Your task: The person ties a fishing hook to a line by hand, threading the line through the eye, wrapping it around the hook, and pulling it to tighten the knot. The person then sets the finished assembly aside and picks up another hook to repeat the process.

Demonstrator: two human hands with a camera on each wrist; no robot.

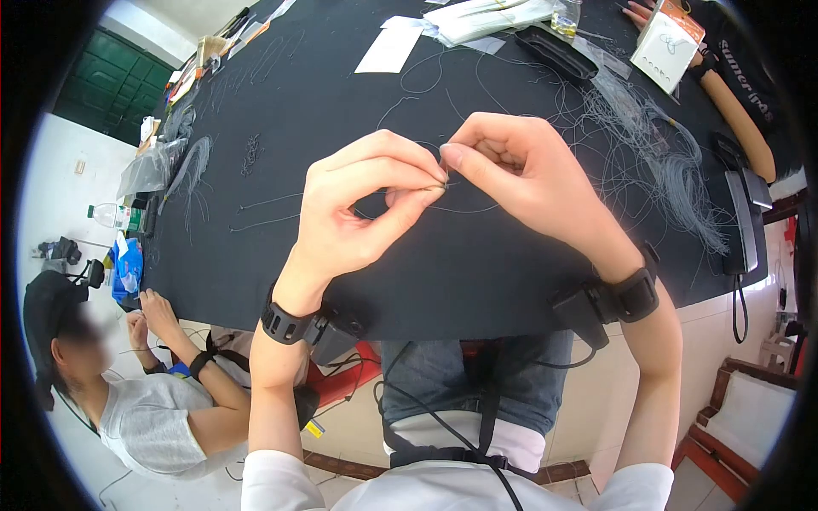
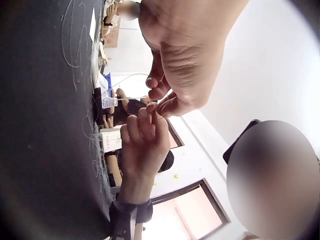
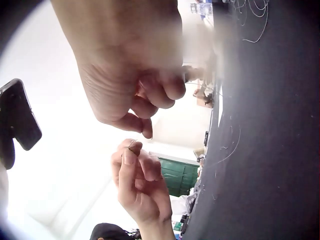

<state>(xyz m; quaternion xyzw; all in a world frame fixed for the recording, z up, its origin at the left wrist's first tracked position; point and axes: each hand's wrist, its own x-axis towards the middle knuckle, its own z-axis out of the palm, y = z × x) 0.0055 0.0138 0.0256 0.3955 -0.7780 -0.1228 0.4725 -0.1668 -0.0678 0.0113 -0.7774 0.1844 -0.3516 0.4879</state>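
In the head view my left hand (image 1: pixel 354 200) is raised over the black table, its thumb and index finger pinching a thin grey cord (image 1: pixel 464 210). A tiny knot or loop (image 3: pixel 133 146) of it shows at those fingertips in the right wrist view. Two strands of the cord trail left past the hand, and a curved length passes under the right fingers. My right hand (image 1: pixel 532 170) is close beside, thumb and index tips brought together at the cord by the left fingertips. Its other fingers are curled in. What lies between the right fingertips is mostly hidden.
Tangled grey cords (image 1: pixel 673 183) spread over the right of the black table (image 1: pixel 409 289). White papers (image 1: pixel 389 47) and a black case (image 1: pixel 555 53) lie at the back. A person sits at left near a bottle (image 1: pixel 111 215); another person at back right is beside a white box (image 1: pixel 667 47).
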